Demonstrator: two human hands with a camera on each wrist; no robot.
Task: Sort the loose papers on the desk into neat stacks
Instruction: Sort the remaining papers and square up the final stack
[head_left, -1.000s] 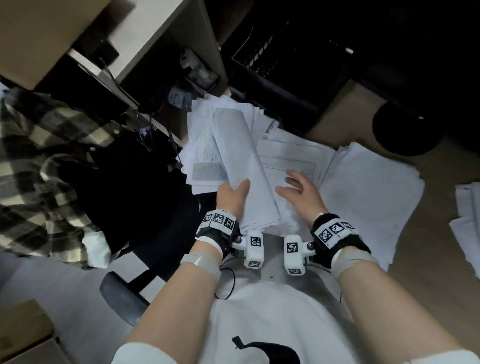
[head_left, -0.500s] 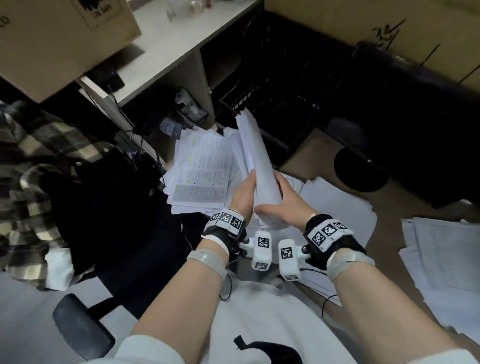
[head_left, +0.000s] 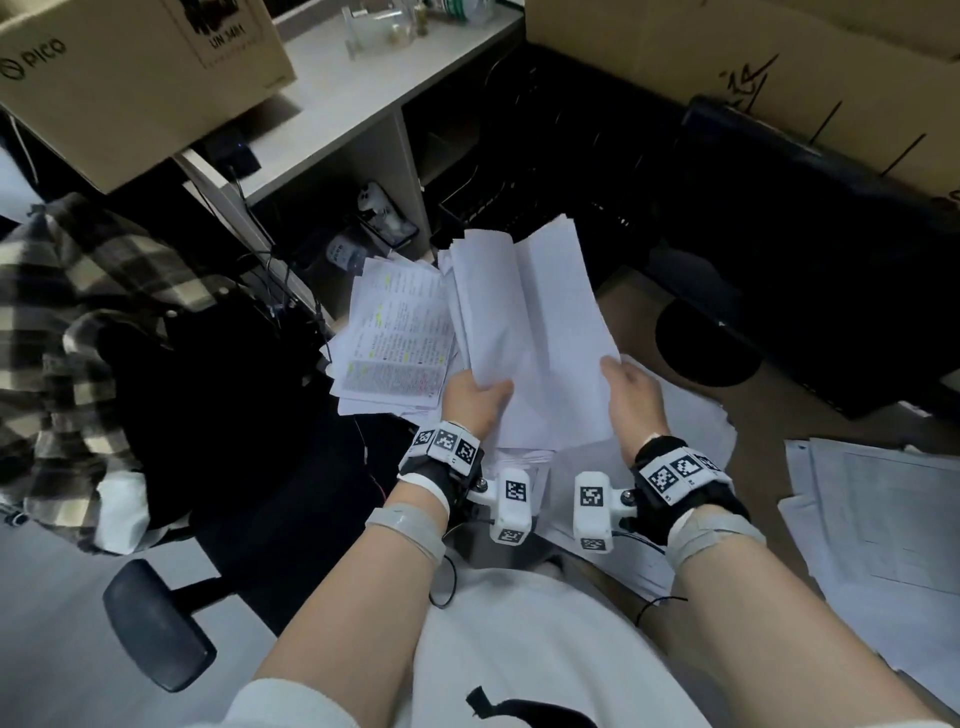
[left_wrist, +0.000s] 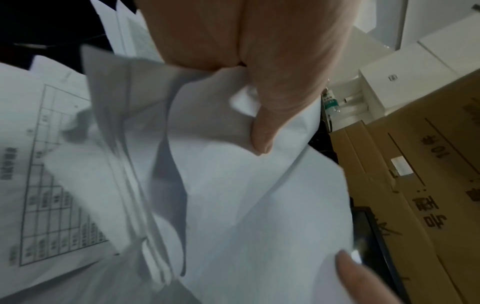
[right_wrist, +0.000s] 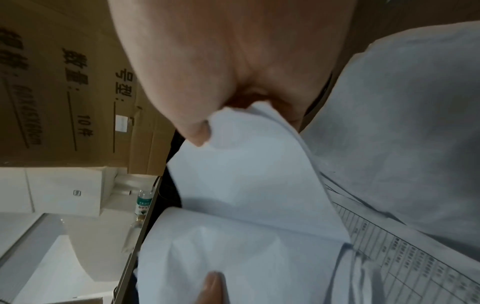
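Observation:
A thick sheaf of white papers (head_left: 524, 332) is held up above the desk, fanned open along its length. My left hand (head_left: 475, 402) grips its near left corner, thumb on top (left_wrist: 262, 142). My right hand (head_left: 631, 395) pinches its near right edge, thumb over the sheets (right_wrist: 197, 133). To the left lies a pile of printed pages with highlighted text (head_left: 397, 338). More white sheets (head_left: 691, 431) lie under the held sheaf. A spread of table-printed sheets (head_left: 883, 519) lies at the right.
A wooden desk surface (head_left: 769, 431) carries the papers. A black round base (head_left: 706, 343) and dark equipment stand behind. Cardboard boxes (head_left: 130, 78) sit on a white shelf unit at the back left. A plaid garment (head_left: 67, 322) drapes a black chair at the left.
The sheaf, lying flat under my left hand a second ago, was lifted edge-up with both hands and has now opened out wider between them. The head view has tilted up.

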